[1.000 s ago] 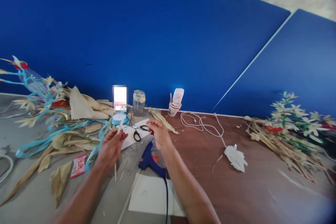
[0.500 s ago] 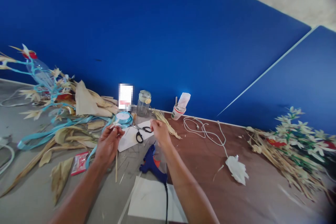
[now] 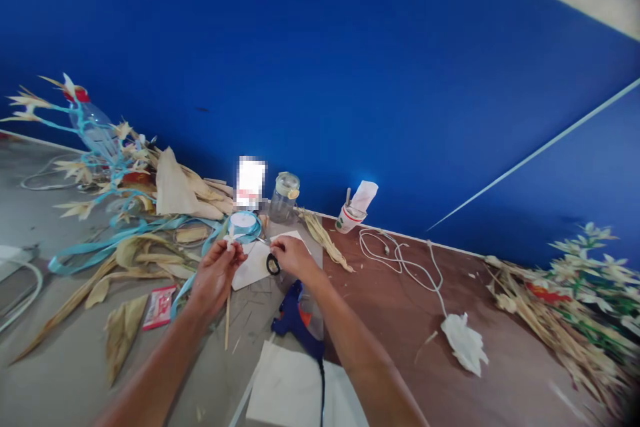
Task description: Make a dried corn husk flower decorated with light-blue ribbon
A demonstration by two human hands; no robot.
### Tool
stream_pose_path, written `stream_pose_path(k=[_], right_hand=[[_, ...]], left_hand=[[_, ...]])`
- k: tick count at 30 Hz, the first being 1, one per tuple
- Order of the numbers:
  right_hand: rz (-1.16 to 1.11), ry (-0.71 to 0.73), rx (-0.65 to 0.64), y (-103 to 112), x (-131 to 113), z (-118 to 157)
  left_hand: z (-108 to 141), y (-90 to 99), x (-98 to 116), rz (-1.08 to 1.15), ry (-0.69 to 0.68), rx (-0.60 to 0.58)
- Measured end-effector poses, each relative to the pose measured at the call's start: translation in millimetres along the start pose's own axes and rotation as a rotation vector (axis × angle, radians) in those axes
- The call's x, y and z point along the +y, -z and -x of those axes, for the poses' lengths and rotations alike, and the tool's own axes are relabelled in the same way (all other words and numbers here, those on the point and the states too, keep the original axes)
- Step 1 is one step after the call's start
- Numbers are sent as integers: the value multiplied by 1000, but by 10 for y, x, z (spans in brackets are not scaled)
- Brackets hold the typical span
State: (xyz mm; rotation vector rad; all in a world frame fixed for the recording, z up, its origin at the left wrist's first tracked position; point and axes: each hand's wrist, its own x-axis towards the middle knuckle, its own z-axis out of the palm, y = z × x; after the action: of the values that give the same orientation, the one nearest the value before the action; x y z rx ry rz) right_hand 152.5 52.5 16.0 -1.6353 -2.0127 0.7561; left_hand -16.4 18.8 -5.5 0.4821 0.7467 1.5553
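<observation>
Between the fingertips of my left hand (image 3: 216, 275) is a small pale flower (image 3: 231, 239), looking like corn husk. A thin straw-coloured stem (image 3: 228, 323) hangs below that hand. My right hand (image 3: 296, 259) is closed at the handle of the scissors (image 3: 273, 264); one black loop shows, the other is hidden behind my fingers. The scissors rest over a white paper sheet (image 3: 250, 268). Beyond my left hand lies a spool of blue ribbon (image 3: 245, 223). A dark blue glue gun (image 3: 297, 321) lies below my right hand.
Husk strips (image 3: 135, 253), a red packet (image 3: 160, 307) and a bottle with blue-stemmed flowers (image 3: 95, 127) crowd the left. At the back stand a jar (image 3: 284, 199) and a cup (image 3: 349, 219). A white cable (image 3: 400, 253) and white flowers (image 3: 595, 247) are on the right.
My right hand has moved left onto the scissors' handle and now covers one loop. My left hand still holds the flower. The whole view has shifted slightly.
</observation>
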Motion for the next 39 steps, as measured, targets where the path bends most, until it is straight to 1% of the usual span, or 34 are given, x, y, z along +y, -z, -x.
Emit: stream_pose_path(k=[4, 11, 14, 16, 19, 21, 24, 26, 28, 30, 32, 34, 36, 39], right_hand=[[95, 82, -75, -13, 46, 38], [421, 296, -124, -205, -52, 65], [496, 323, -136, -263, -56, 39], [480, 322, -145, -290, -29, 3], [384, 328, -174, -302, 22, -72], [285, 328, -195, -274, 39, -122], [79, 317, -187, -161, 24, -160], [-75, 303, -156, -59, -2, -145], [-220, 257, -129, 32, -31, -94], [-350, 167, -124, 85, -58, -19], [-488, 100, -133, 93, -82, 62], [-591, 70, -137, 65, -102, 134], [-628, 53, -124, 26, -118, 192], [-626, 26, -79, -15, -133, 262]], left_hand=[[16, -23, -1, -23, 51, 21], [30, -41, 14, -33, 53, 0], [20, -24, -9, -30, 50, -1], [18, -15, -24, -30, 55, 6], [22, -13, -32, -33, 62, 5], [24, -14, -29, -35, 61, 3], [19, -8, -23, -43, 60, 5], [19, -4, -23, -53, 59, 0], [29, -6, -27, -61, 65, -16], [50, -17, -30, -67, 83, -42], [78, -36, -32, -71, 100, -70], [106, -55, -37, -77, 122, -102], [131, -71, -46, -76, 149, -116], [161, -89, -68, -92, 174, -107]])
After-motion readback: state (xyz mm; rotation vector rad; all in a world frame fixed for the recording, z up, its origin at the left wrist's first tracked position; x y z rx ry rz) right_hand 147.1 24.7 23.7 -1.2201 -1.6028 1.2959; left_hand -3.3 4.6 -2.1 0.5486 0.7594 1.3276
